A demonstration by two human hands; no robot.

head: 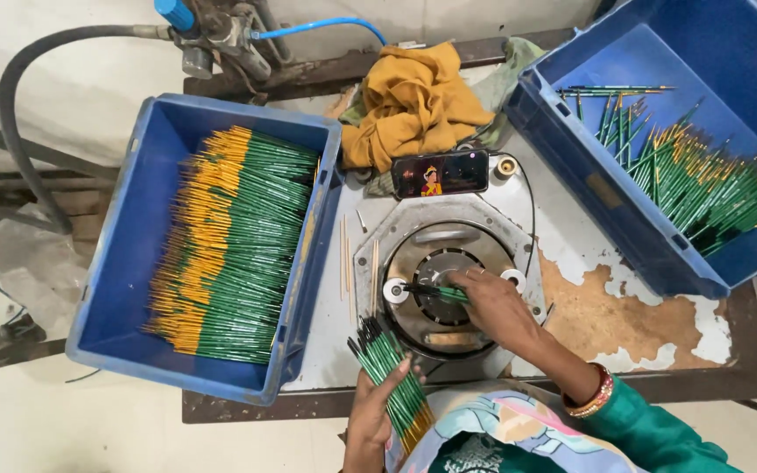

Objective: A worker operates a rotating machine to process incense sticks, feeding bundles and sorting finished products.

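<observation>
My left hand (377, 405) grips a bundle of thin green sticks with yellow ends (389, 368), held upright-tilted near the table's front edge. My right hand (492, 302) pinches a single green stick (435, 291) and holds it across the middle of a round metal machine fixture (438, 263). The stick's dark tip points left toward a small white roller (394, 290).
A blue crate (120, 263) at left holds several neatly stacked green-and-yellow sticks. A second blue crate (589, 166) at right holds loosely piled ones. A phone (441, 173) leans behind the fixture, next to a mustard cloth (413, 101). Hoses run at the back left.
</observation>
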